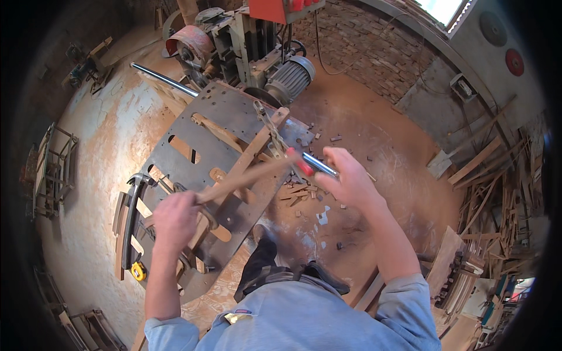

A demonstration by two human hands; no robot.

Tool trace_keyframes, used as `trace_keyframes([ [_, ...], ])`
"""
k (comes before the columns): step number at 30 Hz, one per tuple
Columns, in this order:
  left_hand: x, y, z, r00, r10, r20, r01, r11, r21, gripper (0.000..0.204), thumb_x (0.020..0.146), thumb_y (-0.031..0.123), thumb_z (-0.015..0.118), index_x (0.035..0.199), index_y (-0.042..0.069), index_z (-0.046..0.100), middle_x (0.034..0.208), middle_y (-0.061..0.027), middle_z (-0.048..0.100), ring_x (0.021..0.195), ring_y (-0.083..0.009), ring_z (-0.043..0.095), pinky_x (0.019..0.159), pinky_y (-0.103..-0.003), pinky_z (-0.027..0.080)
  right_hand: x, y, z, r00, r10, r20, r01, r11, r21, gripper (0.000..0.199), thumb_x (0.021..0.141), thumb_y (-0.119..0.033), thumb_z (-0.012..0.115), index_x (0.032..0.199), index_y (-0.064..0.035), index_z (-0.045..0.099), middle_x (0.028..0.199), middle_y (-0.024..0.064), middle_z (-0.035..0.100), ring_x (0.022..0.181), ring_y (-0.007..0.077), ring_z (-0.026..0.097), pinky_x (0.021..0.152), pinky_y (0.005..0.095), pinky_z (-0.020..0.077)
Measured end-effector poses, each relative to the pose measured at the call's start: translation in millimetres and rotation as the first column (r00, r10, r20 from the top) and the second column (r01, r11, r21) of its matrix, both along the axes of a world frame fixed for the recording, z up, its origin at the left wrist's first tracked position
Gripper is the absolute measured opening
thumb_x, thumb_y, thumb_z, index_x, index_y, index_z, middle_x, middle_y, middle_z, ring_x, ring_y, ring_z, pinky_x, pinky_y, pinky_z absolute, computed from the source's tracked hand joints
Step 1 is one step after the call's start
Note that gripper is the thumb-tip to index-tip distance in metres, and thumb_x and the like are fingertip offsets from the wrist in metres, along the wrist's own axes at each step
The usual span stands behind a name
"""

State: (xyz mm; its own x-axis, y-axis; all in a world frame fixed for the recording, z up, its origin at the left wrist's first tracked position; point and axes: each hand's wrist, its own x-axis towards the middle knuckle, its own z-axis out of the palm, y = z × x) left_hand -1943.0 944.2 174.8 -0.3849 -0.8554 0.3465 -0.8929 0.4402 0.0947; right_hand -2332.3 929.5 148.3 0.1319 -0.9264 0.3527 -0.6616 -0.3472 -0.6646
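Your left hand point(175, 222) is closed, its fingers wrapped around a wooden strip point(246, 177) that slants up over the metal table point(175, 124), its blurred far end beside a red handle point(301, 162). Your right hand point(351, 178) is partly open, thumb and bent fingers either side of the end of a chrome bar point(320, 165); you cannot tell from here whether they grip it. Rounded slots point(221, 230) cut through the tabletop frame the brown showing beneath. A hammer point(133, 202) lies along the table's left edge, with a yellow tape measure point(138, 271) near its lower end. Past the right edge, floor point(386, 175) strewn with offcuts point(295, 192) runs toward the stacked timber point(492, 199) by the wall.
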Motion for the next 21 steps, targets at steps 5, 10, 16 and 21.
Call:
trace_keyframes([
  [5, 34, -44, -8, 0.953, 0.297, -0.051, -0.296, 0.955, 0.036, 0.018, 0.087, 0.019, 0.068, 0.098, 0.005, 0.063, 0.084, -0.0128, 0.066, 0.078, -0.0348, 0.065, 0.066, -0.045, 0.051, 30, -96, -50, 0.998, 0.032, -0.046, 0.016, 0.623, 0.782, 0.041, 0.093, -0.028, 0.065, 0.114, 0.0063, 0.056, 0.093, 0.0224, 0.066, 0.091, 0.0363, 0.067, 0.081, 0.044, 0.0521],
  [10, 20, -78, -28, 0.876, 0.477, 0.078, -0.482, 0.855, 0.191, 0.026, 0.094, 0.031, 0.059, 0.097, 0.006, 0.067, 0.09, -0.0171, 0.071, 0.082, -0.0379, 0.068, 0.072, -0.049, 0.053, 54, -112, -64, 0.999, 0.038, 0.037, -0.052, 0.585, 0.81, 0.035, 0.097, -0.025, 0.056, 0.11, 0.0068, 0.053, 0.078, 0.0167, 0.063, 0.068, 0.0303, 0.061, 0.063, 0.041, 0.0477],
  [16, -27, -108, -44, 0.851, 0.484, 0.207, -0.523, 0.82, 0.233, 0.028, 0.094, 0.03, 0.059, 0.091, 0.003, 0.065, 0.09, -0.0181, 0.071, 0.083, -0.0376, 0.069, 0.073, -0.049, 0.054, 52, -109, -79, 0.997, -0.007, 0.073, -0.053, 0.622, 0.781, 0.038, 0.097, -0.027, 0.055, 0.116, 0.0061, 0.055, 0.092, 0.0244, 0.068, 0.077, 0.0362, 0.068, 0.069, 0.0435, 0.0524],
  [21, -56, -128, -57, 0.853, 0.448, 0.268, -0.516, 0.802, 0.3, 0.026, 0.094, 0.03, 0.061, 0.094, 0.005, 0.065, 0.09, -0.0154, 0.071, 0.085, -0.034, 0.07, 0.073, -0.046, 0.055, 38, -105, -72, 0.998, 0.049, 0.038, -0.06, 0.611, 0.789, 0.036, 0.099, -0.027, 0.053, 0.114, 0.0055, 0.053, 0.082, 0.0193, 0.064, 0.066, 0.0307, 0.063, 0.061, 0.0418, 0.0499],
])
